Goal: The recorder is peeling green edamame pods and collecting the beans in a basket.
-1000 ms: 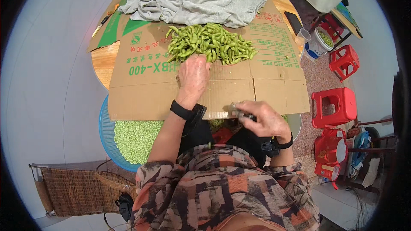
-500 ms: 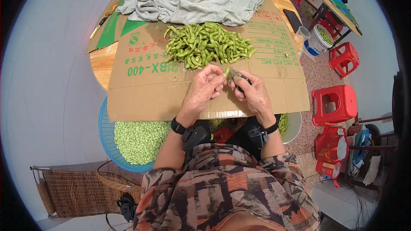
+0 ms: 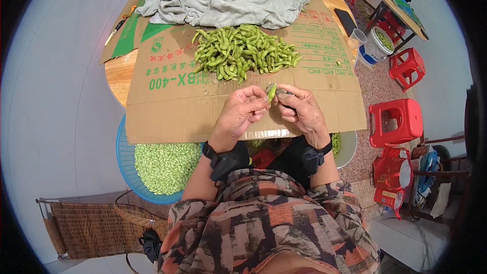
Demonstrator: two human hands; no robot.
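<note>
Down to the left of my hands sits a blue basket of loose green beans; next my left hand, fingers curled, pinches a green pod over the cardboard, with the heap of pods just beyond. My right hand, nearly closed round a small dark tool, comes right up to that pod; below it to the right is a bowl, then a red stool well apart.
</note>
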